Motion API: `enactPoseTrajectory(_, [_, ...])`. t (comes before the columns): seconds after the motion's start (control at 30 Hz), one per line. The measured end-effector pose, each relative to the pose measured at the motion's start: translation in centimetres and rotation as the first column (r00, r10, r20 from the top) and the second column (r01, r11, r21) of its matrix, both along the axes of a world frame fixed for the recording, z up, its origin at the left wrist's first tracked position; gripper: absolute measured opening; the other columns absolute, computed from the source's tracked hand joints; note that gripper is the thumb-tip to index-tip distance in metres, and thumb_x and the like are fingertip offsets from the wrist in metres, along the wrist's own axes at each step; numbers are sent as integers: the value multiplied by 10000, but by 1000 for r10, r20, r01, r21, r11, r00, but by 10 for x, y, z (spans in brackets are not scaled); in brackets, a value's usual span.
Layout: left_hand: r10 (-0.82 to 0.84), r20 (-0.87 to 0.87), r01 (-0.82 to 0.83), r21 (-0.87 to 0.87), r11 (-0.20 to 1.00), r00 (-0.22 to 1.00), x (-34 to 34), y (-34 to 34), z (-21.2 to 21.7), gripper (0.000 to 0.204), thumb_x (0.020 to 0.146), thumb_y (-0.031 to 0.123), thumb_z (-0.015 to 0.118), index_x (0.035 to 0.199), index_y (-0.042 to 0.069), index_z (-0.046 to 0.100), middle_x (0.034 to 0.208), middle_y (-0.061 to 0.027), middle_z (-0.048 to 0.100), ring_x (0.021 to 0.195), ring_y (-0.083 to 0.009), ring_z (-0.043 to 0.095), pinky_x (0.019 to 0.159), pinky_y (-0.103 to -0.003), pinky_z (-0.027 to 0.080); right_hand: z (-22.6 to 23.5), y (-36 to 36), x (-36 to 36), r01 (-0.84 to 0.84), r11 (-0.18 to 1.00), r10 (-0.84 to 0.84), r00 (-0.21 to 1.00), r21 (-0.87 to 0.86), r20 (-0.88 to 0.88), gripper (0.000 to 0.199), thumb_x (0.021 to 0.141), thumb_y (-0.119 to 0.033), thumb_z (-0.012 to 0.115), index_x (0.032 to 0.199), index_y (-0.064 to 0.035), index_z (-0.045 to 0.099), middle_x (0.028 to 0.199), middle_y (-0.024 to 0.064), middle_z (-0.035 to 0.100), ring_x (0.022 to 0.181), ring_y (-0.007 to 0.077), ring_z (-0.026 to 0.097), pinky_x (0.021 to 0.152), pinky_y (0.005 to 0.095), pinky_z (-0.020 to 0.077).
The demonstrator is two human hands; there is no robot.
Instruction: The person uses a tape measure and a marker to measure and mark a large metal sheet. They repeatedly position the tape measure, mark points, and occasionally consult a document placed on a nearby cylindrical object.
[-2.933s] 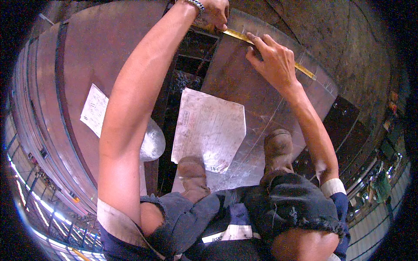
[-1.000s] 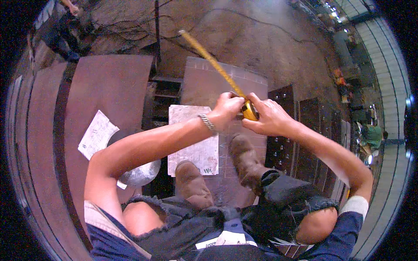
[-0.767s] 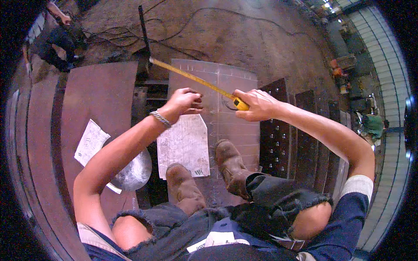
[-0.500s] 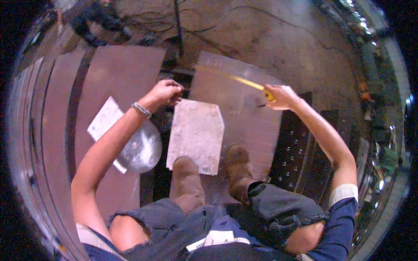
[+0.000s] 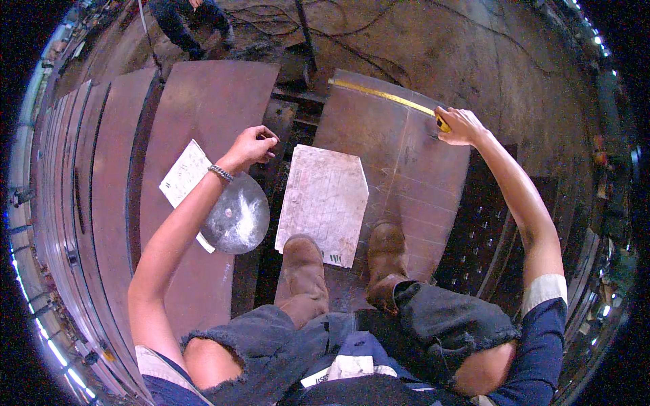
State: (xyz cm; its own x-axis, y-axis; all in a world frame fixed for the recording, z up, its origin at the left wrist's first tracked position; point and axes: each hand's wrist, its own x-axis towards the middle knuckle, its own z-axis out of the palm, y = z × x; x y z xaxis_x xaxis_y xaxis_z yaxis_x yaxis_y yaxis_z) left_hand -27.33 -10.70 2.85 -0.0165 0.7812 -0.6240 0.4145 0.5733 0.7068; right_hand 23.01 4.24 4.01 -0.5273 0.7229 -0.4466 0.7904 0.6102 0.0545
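My right hand grips a yellow-and-black tape measure at the far right edge of a brown steel plate. Its drawn-out yellow blade runs left across the plate, near the far edge, to the left side. A thin dark tip shows below the fingers, too small to name. My left hand hovers over the gap between two plates, its fingers curled together; what they hold, if anything, is hidden. Thin pale lines mark the right plate. A worn whitish sheet lies on it in front of my boots.
Left of the gap, a round grey metal disc rests over a marked paper sheet on another steel plate. Long plates stretch along the left. Cables trail over the floor beyond. A person's legs show at far left.
The whole view has shifted, moving the scene right and up. Over the plate, my right hand and the tape blade have moved slightly toward the far edge. My left hand remains curled.
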Motion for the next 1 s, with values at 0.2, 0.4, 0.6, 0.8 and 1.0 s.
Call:
enactPoseTrajectory(0.2, [-15, 29, 15, -10, 1000, 999, 12, 5, 7, 197, 926, 180, 613, 1039, 20, 630, 894, -42, 632, 736, -127, 635, 607, -276, 544, 0, 0, 8, 12, 1000, -12, 999, 10, 30, 500, 806, -376, 603, 1204, -96, 486, 991, 208, 633, 890, 408, 642, 766, 510, 514])
enactPoseTrajectory(0.4, [-14, 23, 14, -12, 1000, 1000, 9, 2, 8, 190, 926, 173, 609, 1030, 16, 628, 881, -39, 630, 725, -123, 628, 605, -274, 541, -5, 1, 7, 28, 999, -29, 997, 16, 73, 657, 796, -401, 645, 1343, -110, 425, 1059, 232, 595, 904, 408, 639, 783, 495, 519])
enactPoseTrajectory(0.6, [-5, 33, 5, -19, 1000, 999, 4, -1, 3, 192, 925, 177, 609, 1032, 18, 625, 864, -33, 626, 707, -119, 629, 599, -273, 540, -20, 7, 14, 23, 999, -25, 994, 25, 107, 839, 765, -363, 698, 1463, -92, 320, 1187, 257, 562, 960, 412, 637, 831, 483, 524])
enactPoseTrajectory(0.8, [-20, 6, 20, -17, 1000, 1000, -6, -2, -11, 204, 932, 197, 613, 1042, 25, 624, 890, -47, 645, 693, -130, 652, 564, -273, 528, -27, 4, 13, 43, 999, -46, 992, 29, 120, 837, 764, -369, 710, 1450, -80, 329, 1262, 286, 530, 993, 416, 640, 854, 461, 536])
enactPoseTrajectory(1.0, [-10, -9, 10, 1, 1000, 1000, -7, -3, -14, 220, 917, 193, 613, 1035, 9, 636, 886, -71, 659, 692, -130, 652, 603, -286, 555, -29, 3, 15, 20, 998, -27, 994, 61, 105, 789, 775, -318, 699, 1432, -80, 332, 1224, 276, 547, 981, 419, 643, 851, 476, 538])
